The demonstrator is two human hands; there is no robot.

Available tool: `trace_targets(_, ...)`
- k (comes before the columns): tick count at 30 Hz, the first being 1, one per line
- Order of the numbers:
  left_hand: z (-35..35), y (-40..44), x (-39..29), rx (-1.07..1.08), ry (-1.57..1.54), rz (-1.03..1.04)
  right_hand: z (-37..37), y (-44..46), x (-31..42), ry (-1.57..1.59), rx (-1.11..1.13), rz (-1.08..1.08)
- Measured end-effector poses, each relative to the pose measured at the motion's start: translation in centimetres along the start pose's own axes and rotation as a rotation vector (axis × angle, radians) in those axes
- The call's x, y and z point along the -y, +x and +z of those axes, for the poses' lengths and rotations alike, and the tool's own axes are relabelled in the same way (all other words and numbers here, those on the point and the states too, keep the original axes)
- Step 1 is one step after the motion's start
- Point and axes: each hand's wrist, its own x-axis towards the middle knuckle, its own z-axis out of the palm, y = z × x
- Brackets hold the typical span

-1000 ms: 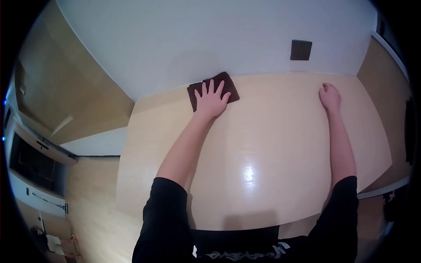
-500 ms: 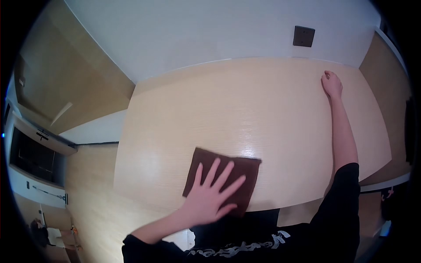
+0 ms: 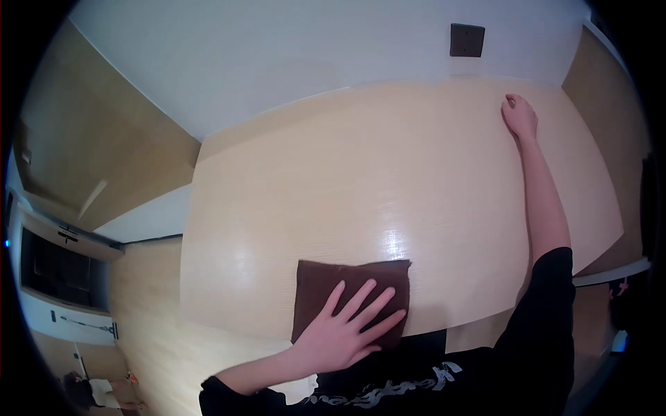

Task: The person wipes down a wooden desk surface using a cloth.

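A brown cloth (image 3: 316, 288) lies spread flat near the front edge of a light wood-grain tabletop (image 3: 312, 187). My left hand (image 3: 340, 336) presses on it palm down, with the fingers spread, and hides its lower part. Far off at the back right, my right hand (image 3: 520, 116) rests on the tabletop with its fingers curled into a loose fist. Nothing shows inside that fist. Faint shiny streaks mark the surface just beyond the cloth.
Behind the tabletop rises a white wall with a dark socket plate (image 3: 467, 41). A wooden panel (image 3: 610, 132) borders the right side. On the left are a wooden door-like panel (image 3: 104, 132) and wooden floor (image 3: 149, 284). Another person (image 3: 100, 394) is at the far lower left.
My left hand and the cloth have slid towards my body, and the cloth has turned slightly. My right hand stays at the back right. The whole view has shifted a little.
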Motion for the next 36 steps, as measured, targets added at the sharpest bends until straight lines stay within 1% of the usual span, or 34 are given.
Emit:
trace_targets(3, -0.7, 2.5, 1.8, -0.041, -0.055, 0.045, 0.1, 0.3, -0.1, -0.008, -0.002, 0.003)
trace_targets(4, -1.1, 3.7, 2.5, -0.045, -0.002, 0.041, 0.1, 0.4, -0.2, -0.004, 0.001, -0.002)
trace_targets(6, -1.0, 6.3, 4.4, -0.132, 0.052, 0.004, 0.1, 0.3, -0.3, -0.01, 0.008, 0.003)
trace_targets(10, -1.2, 12.5, 10.3, -0.301, 0.168, -0.14, -0.2, 0.2, -0.5, -0.006, 0.025, 0.015)
trace_targets(14, -3.0, 18.5, 16.6, -0.316, 0.131, -0.352, 0.0, 0.2, -0.2, 0.018, 0.017, 0.016)
trace_targets(16, -3.8, 21.1, 19.2, -0.301, 0.154, -0.423, 0.0, 0.2, -0.2, 0.037, -0.004, 0.016)
trace_targets(21, -5.3, 25.1, 24.3, -0.281, 0.139, -0.553, 0.5, 0.0, -0.3, 0.05, -0.019, 0.016)
trace_targets(23, -5.3, 25.6, 25.3, -0.285, 0.145, -0.55, 0.1, 0.2, 0.0, 0.039, -0.016, 0.023)
trace_targets(26, -5.1, 25.3, 24.9, -0.28, 0.156, -0.551, 0.2, -0.4, 0.5, 0.042, -0.037, 0.02)
trace_targets(28, -5.0, 25.3, 23.5, -0.289, 0.183, -0.587, -0.4, -0.4, 0.8, 0.031, -0.021, 0.041)
trace_targets(29, -4.5, 24.9, 22.7, -0.279, 0.176, -0.568, -0.6, -0.5, 0.9, 0.032, -0.016, 0.039)
trace_targets(32, -2.9, 22.0, 18.0, -0.297, 0.154, -0.423, -0.3, -0.4, 1.0, 0.019, 0.002, 0.047)
trace_targets(36, -0.7, 15.1, 9.5, -0.32, 0.206, -0.215, 0.0, -0.3, 0.4, 0.025, -0.024, 0.018)
